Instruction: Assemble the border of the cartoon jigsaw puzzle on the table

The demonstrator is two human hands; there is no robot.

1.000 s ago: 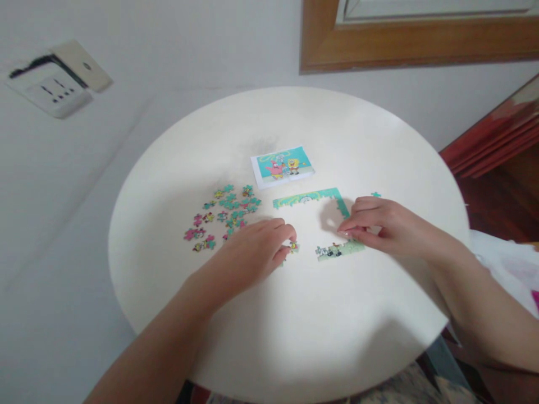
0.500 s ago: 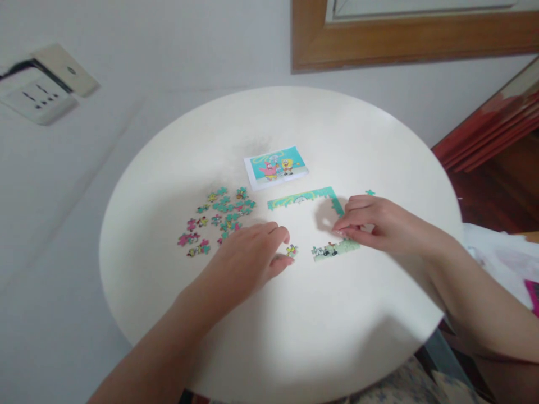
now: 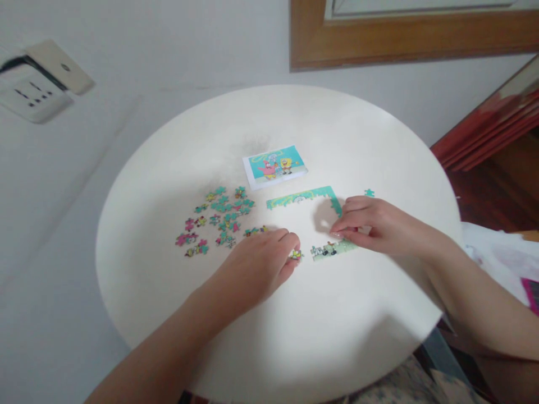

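My left hand [image 3: 269, 255] is closed in a pinch at a puzzle piece [image 3: 297, 255] with yellow and green on it, just left of the joined bottom strip [image 3: 326, 251]. A narrow gap separates that piece from the strip. Over the lower right corner of the joined pieces my right hand [image 3: 366, 224] has its thumb and fingers pressed together; whatever lies between them is hidden. The joined top and right edge [image 3: 301, 197] is teal, and its right side runs under my right hand.
Loose puzzle pieces [image 3: 229, 207] lie in a heap at the left. A printed reference picture [image 3: 275, 166] rests behind the joined edge. One teal piece [image 3: 369, 193] sits apart at the right. All are on a round white table [image 3: 269, 348] beside the wall.
My left hand has moved slightly right, bringing the puzzle piece closer to the bottom strip, and its fingers have closed on it. My right hand has hardly moved.
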